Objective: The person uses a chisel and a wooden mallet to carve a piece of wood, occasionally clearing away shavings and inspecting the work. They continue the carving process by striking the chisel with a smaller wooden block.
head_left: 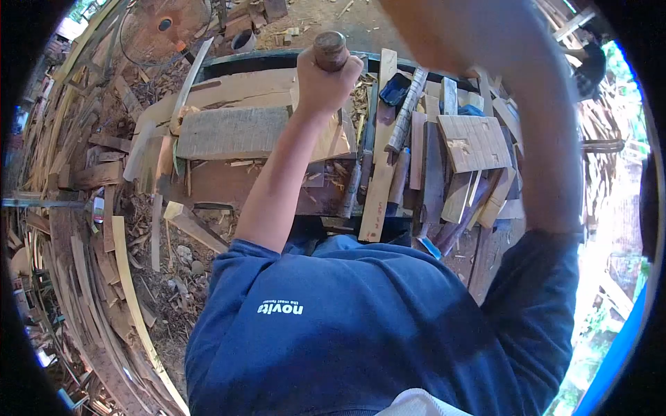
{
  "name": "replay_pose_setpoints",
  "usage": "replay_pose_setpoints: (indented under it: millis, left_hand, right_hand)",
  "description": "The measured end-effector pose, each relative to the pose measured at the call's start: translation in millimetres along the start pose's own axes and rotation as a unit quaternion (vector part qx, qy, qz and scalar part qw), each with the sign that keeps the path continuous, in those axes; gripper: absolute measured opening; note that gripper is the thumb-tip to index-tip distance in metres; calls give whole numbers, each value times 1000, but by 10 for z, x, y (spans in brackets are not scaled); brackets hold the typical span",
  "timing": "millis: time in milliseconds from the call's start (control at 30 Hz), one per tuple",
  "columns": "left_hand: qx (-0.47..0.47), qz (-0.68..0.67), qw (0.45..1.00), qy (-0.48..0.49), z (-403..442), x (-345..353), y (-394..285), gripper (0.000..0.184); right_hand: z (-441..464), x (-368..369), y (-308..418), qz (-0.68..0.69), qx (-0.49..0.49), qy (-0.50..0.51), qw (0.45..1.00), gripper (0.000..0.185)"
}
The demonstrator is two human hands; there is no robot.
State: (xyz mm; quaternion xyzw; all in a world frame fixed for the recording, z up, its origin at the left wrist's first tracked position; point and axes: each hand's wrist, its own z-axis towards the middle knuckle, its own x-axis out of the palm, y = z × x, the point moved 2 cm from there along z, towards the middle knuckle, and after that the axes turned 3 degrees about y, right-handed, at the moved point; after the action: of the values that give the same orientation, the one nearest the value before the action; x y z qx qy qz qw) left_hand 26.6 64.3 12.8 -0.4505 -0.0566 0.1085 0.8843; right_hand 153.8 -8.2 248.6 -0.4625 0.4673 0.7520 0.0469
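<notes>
My left hand [325, 82] is closed around a thick, round wooden tool handle [330, 50], like a chisel's. Its worn top end faces me, and whatever lies below the fist is hidden. Under and beside that forearm lie a rough grey wood block [225, 133] and a pale curved plank [243, 89]. My right arm [548, 139] is raised and bent at the right, blurred by motion. Its forearm leaves the top edge, so the right hand is out of view. Below that arm lies a square light board [474, 142] with small carved recesses.
Several wood strips, including a long pale one [378, 201], and a dark blue object [395, 89] crowd the bench. A round fan [165, 26] stands at upper left. Stacked planks [83, 277] line the left side, with wood scraps and shavings on the ground.
</notes>
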Motion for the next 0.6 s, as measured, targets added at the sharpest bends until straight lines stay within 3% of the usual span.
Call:
replay_pose_setpoints:
  millis: [67, 100, 167, 267, 300, 333, 400, 467, 600]
  left_hand:
    - [138, 63, 987, -47, 28, -16, -106, 10]
    - [138, 67, 987, -47, 4, -32, -172, 10]
    - [-20, -191, 978, -78, -69, -68, -238, 14]
    - [14, -124, 991, -54, -111, -220, -91, 15]
    - [96, -32, 993, -65, -57, -212, -89, 5]
    - [100, -33, 992, -64, -66, -212, -69, 5]
    - [-46, -93, 994, -40, -103, -210, -157, 13]
    - [-43, -89, 994, -46, -64, -152, -76, 18]
    - [-48, -44, 997, -48, -14, -75, -88, 26]
  right_hand:
    - [77, 384, -526, -51, 1, -2, 999, 34]
    - [111, 558, -750, -73, 2, -4, 997, 39]
    - [137, 637, -797, -94, 1, -4, 996, 45]
    - [106, 593, -633, -120, 12, 33, 992, 45]
    - [165, 542, -610, -114, 7, 62, 991, 42]
    - [218, 472, -549, -111, 0, 92, 990, 39]
    - [113, 205, 11, -40, 23, 99, 994, 36]
    - [107, -60, 489, -119, 141, 157, 970, 27]
    - [109, 63, 74, -85, 15, 49, 995, 32]
